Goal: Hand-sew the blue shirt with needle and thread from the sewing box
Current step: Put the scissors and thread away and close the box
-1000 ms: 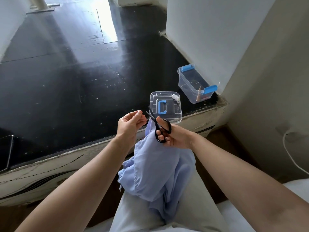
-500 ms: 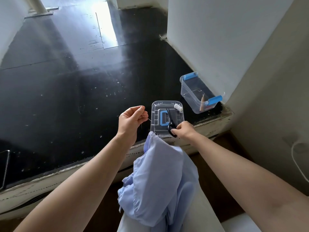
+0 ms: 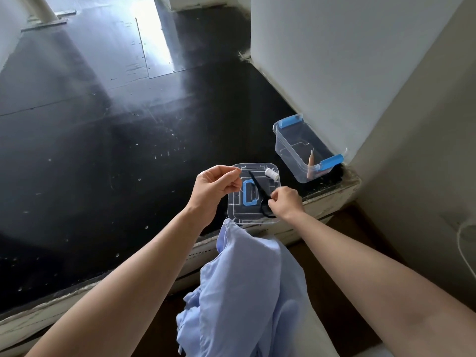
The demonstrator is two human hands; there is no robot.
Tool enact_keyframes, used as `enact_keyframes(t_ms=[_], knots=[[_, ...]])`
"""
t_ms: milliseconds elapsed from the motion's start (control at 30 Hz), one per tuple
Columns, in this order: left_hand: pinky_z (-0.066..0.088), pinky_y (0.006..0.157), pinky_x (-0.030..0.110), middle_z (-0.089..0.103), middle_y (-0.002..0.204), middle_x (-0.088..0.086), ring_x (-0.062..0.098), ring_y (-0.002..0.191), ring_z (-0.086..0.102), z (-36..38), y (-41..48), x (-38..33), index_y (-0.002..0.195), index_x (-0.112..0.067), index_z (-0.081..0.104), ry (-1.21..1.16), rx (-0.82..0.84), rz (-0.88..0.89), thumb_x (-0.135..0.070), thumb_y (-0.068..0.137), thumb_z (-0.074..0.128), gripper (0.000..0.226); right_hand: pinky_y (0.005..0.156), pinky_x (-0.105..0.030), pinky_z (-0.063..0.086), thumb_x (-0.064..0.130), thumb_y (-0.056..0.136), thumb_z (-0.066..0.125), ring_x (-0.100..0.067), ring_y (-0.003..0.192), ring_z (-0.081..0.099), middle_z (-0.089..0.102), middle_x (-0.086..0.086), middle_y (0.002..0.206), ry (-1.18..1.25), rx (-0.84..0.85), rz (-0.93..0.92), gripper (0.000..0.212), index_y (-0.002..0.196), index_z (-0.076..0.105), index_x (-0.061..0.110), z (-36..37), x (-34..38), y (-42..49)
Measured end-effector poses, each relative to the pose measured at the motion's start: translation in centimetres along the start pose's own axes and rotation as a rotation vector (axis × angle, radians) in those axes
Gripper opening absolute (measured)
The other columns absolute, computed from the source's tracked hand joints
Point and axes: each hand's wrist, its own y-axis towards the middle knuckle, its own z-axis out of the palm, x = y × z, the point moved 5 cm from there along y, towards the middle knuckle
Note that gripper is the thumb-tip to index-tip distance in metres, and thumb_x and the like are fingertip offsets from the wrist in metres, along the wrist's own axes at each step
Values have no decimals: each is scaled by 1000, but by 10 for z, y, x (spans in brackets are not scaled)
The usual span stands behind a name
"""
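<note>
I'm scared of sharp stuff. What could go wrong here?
The left hand pinches something very thin, probably needle or thread; it could drop or prick. The right hand holds the black scissors on the clear plastic lid, near the black surface's edge; a nudge might knock them off. The white thread spool at the lid's corner could roll away.

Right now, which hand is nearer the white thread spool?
Right. The right hand, gripping the scissors, is this side of the spool; the left hand, pinching thread, is across the lid.
</note>
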Motion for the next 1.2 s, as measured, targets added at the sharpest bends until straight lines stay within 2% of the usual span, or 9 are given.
enact_keyframes(t_ms=[67,167,300,500,633,767,833,967,1200], knots=[[57,75,29,68,74,8,16,69,63,7,0,0,93,-1,70,38,40,-9,-6,91,64,8,79,-23,51,9,97,51,-20,97,62,62,-13,117,292,-80,-117,26,119,64,7,-16,10,-4],[56,73,30,67,73,10,18,68,62,17,-2,-1,93,0,70,75,104,-17,-4,91,63,8,64,-20,49,6,98,36,-11,71,56,63,-12,106,823,209,-196,40,133,53,16,-23,31,-15],[55,69,30,65,72,12,21,68,61,17,-1,0,92,2,69,33,19,2,-1,90,62,8,67,-22,48,14,101,44,-11,70,53,69,3,82,831,490,-267,22,108,66,13,-20,42,-34],[58,74,29,66,73,9,17,69,63,1,5,18,86,-6,69,-39,-258,-30,-4,91,63,9,65,-9,46,19,90,68,-4,79,67,71,-3,85,899,224,-110,16,96,73,4,-42,2,-32],[58,66,22,66,73,9,14,65,62,13,8,34,84,-6,68,1,-334,-85,-4,90,64,7,72,-18,36,26,81,77,-7,93,61,71,0,91,978,135,121,15,81,69,13,-49,-32,-29],[55,57,20,64,71,11,18,63,58,35,15,60,77,-6,69,156,-193,-186,-1,87,66,12,77,-27,45,14,83,74,-12,90,68,74,-2,95,1425,12,246,12,77,65,18,-48,-49,-25],[56,64,28,68,74,7,18,68,60,42,22,71,81,-5,71,433,-88,-212,-8,86,68,7,70,-23,51,9,87,68,-13,88,71,76,-3,95,1574,-36,241,10,82,63,17,-50,-52,-22],[48,88,38,64,101,5,20,94,60,60,47,66,101,-16,70,1016,-10,22,-16,85,64,17,62,-18,48,19,91,66,-4,68,69,74,3,74,1322,-96,275,9,96,63,12,-50,-58,-15],[36,104,40,46,146,6,28,130,40,96,82,63,138,-12,49,1305,97,266,-1,90,48,49,49,-13,41,21,102,49,-4,55,47,52,0,70,1003,66,257,13,104,55,9,-35,-63,5]])
